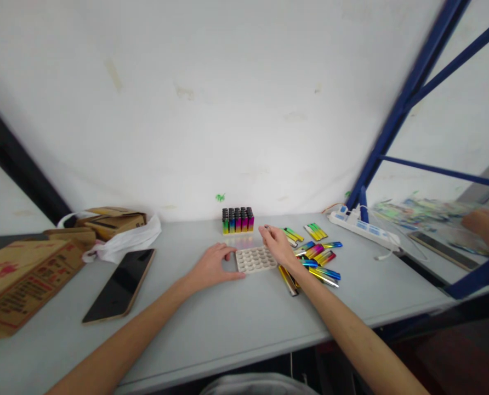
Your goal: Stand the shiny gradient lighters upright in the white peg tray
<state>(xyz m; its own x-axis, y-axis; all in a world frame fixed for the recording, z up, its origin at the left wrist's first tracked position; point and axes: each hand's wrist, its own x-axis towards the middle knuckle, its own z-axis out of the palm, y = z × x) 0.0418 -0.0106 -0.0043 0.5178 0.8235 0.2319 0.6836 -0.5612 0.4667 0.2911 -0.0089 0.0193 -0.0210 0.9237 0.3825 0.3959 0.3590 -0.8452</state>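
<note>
A white tray [256, 259] with rows of round holes lies on the table in front of me. My left hand [215, 267] is at its left end, thumb and fingers apart, with the thumb close to the near corner. Over the tray's right end, my right hand [276, 244] has its fingers pinched together; a tiny bright bit shows at the fingertips, too small to name. Beside that hand spreads a pile of shiny, multicoloured lighters [315, 252], partly hidden by my forearm. Behind the tray, several black-topped lighters [238, 220] stand upright in a block.
At the left are a black-screened tablet [121, 285], a white plastic bag [129, 241] and cardboard boxes [30, 280]. A white power strip [363, 227] with cables lies at the right by a blue metal frame [392, 126]. Beyond it, another person's hand [485, 225] shows, blurred.
</note>
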